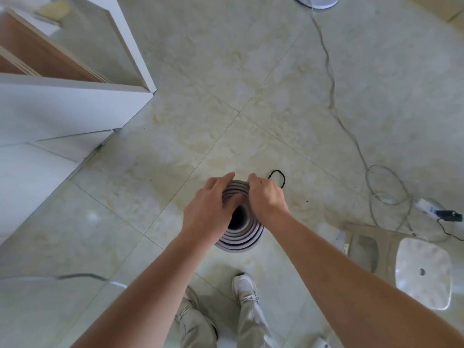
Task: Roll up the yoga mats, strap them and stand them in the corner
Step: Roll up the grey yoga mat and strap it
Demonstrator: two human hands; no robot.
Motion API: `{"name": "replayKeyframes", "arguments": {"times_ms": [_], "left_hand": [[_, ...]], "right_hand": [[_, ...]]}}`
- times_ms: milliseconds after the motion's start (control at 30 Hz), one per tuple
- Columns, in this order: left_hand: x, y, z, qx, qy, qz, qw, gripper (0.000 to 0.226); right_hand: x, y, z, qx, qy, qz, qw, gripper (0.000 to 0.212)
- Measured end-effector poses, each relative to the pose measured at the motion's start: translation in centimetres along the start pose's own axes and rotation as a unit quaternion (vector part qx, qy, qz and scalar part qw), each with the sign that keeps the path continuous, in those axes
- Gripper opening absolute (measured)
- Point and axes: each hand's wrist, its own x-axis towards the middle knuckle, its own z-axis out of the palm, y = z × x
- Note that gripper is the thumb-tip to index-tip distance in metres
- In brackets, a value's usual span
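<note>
The rolled yoga mat (239, 236) stands on end on the tiled floor (251, 71), near the centre of the view, seen from directly above. Its grey and dark layers form concentric rings around a dark hollow core.

The left hand (209, 209) rests on the left side of the upper rim, fingers curled over the outer layers toward the far edge. The right hand (266, 199) is closed on the right side of the rim, fingers bent over the top edge. Both hands grip the mat.

A black strap loop (277, 178) lies on the floor just beyond and right of the right hand; contact with the hand cannot be determined.

A white cabinet (62, 106) stands at far left. A pale stool (424, 272) stands at near right, with a grey cable (331, 84) trailing across the floor beyond it. A white shoe (244, 287) is visible near the mat.
</note>
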Motion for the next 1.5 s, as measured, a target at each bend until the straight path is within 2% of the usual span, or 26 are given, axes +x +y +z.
{"name": "replayKeyframes", "arguments": {"times_ms": [100, 133, 300, 367, 500, 567, 633, 700, 767, 833, 867, 933, 967, 1000, 1033, 1100, 1167, 1200, 1267, 1300, 1367, 1500], "left_hand": [[0.2, -0.3, 0.0, 0.019, 0.034, 0.002, 0.999, 0.045], [0.0, -0.5, 0.2, 0.009, 0.039, 0.002, 0.999, 0.045], [-0.9, -1.1, 1.0, -0.039, 0.082, -0.006, 0.996, 0.046], [-0.8, -1.3, 1.0, -0.047, 0.094, -0.014, 0.994, 0.046], [-1.1, -1.3, 1.4, -0.072, 0.120, -0.027, 0.990, 0.043], [-1.4, -1.4, 1.5, -0.080, 0.132, -0.044, 0.987, 0.041], [-1.6, -1.5, 1.8, -0.085, 0.131, -0.048, 0.987, 0.039], [-1.6, -1.5, 1.8, -0.109, 0.141, -0.053, 0.983, 0.037], [-1.0, -1.2, 1.8, -0.152, 0.141, -0.059, 0.977, 0.034], [-0.3, -0.5, 1.6, -0.208, 0.128, -0.067, 0.967, 0.028], [0.0, -0.1, 1.5, -0.243, 0.115, -0.074, 0.960, 0.021], [0.2, 0.8, 1.3, -0.371, 0.070, -0.107, 0.920, 0.009], [0.1, 0.9, 1.1, -0.434, 0.033, -0.115, 0.893, 0.013], [0.0, 0.5, 0.7, -0.462, -0.010, -0.106, 0.881, 0.027], [-0.2, 0.1, 0.1, -0.466, -0.059, -0.075, 0.880, 0.051], [-0.7, -1.3, -1.2, -0.410, -0.167, -0.001, 0.896, 0.100], [-1.0, -1.9, -2.8, -0.233, -0.244, 0.073, 0.939, 0.134], [-0.6, -2.3, -3.1, -0.092, -0.247, 0.112, 0.958, 0.147], [0.8, -2.7, -3.3, 0.123, -0.209, 0.165, 0.956, 0.162], [1.8, -2.7, -3.2, 0.158, -0.200, 0.172, 0.952, 0.165], [4.2, -2.7, -2.0, 0.152, -0.205, 0.155, 0.954, 0.163], [10.1, -3.8, 2.9, 0.174, -0.182, 0.136, 0.958, 0.132]], "right_hand": [[0.4, 2.0, -1.7, 0.095, -0.025, -0.011, 0.995, 0.031], [0.4, 2.5, -2.3, 0.092, -0.037, -0.025, 0.995, 0.029], [0.5, 3.9, -3.7, -0.005, -0.136, -0.136, 0.981, 0.040], [0.6, 3.8, -3.3, -0.067, -0.129, -0.173, 0.974, 0.036], [0.3, 3.4, -3.5, -0.055, -0.020, -0.167, 0.984, 0.021], [-0.7, 3.8, -2.7, -0.038, -0.007, -0.174, 0.984, 0.022], [-2.1, 4.3, -1.9, 0.001, 0.004, -0.142, 0.990, 0.025], [-2.5, 4.2, -1.5, 0.065, -0.017, -0.106, 0.992, 0.023], [-2.7, 3.4, -2.0, 0.091, -0.087, -0.090, 0.988, 0.032], [-3.0, 2.7, -2.0, -0.003, -0.121, -0.093, 0.988, 0.054], [-3.2, 2.7, -1.7, -0.030, -0.100, -0.087, 0.991, 0.064], [-3.3, 3.0, -1.1, 0.008, -0.014, -0.069, 0.997, 0.057], [-3.3, 3.1, -0.9, 0.037, 0.027, -0.068, 0.997, 0.049], [-3.2, 3.1, -1.1, 0.055, 0.051, -0.069, 0.995, 0.042], [-2.9, 3.5, -1.4, 0.070, 0.060, -0.074, 0.993, 0.038], [-2.2, 3.8, -2.5, 0.106, 0.048, -0.096, 0.989, 0.031], [-1.7, 4.2, -3.4, 0.180, 0.017, -0.108, 0.978, 0.030], [-1.3, 4.4, -3.6, 0.225, -0.002, -0.107, 0.968, 0.030], [-0.1, 5.0, -2.9, 0.303, -0.059, -0.088, 0.947, 0.030], [0.7, 5.4, -2.0, 0.330, -0.087, -0.074, 0.937, 0.030], [3.0, 6.7, -0.2, 0.368, -0.122, -0.041, 0.921, 0.032], [9.7, 10.9, 4.3, 0.380, -0.115, 0.018, 0.917, 0.032]]}}
